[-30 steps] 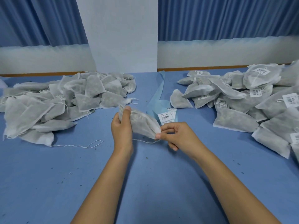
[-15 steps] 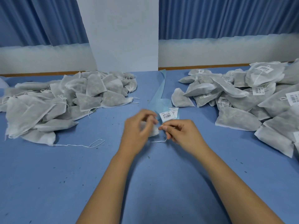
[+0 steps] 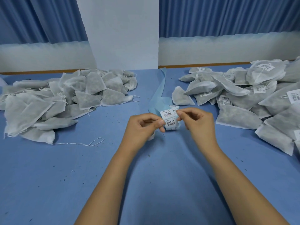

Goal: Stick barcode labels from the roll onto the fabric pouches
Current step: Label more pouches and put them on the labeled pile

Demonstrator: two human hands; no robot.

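Observation:
A light-blue label strip (image 3: 159, 93) runs down the middle of the blue table (image 3: 81, 176), with white barcode labels (image 3: 167, 113) at its near end. My left hand (image 3: 141, 129) pinches the strip's near end beside the lowest label (image 3: 171, 123). A crumpled fabric pouch (image 3: 151, 137) is tucked under this hand, mostly hidden. My right hand (image 3: 198, 122) pinches the lowest label's upper right corner between thumb and forefinger. Both hands hover just above the table.
A heap of unlabelled grey-white pouches (image 3: 65, 98) lies at the left, with a loose drawstring (image 3: 90, 144) trailing toward me. A heap of labelled pouches (image 3: 243, 98) fills the right side. A white pillar and blue curtains stand behind the table.
My left hand bunched the pouch into its palm and came to the strip's end. My right hand let go of the pouch's corner and took hold of a label's corner.

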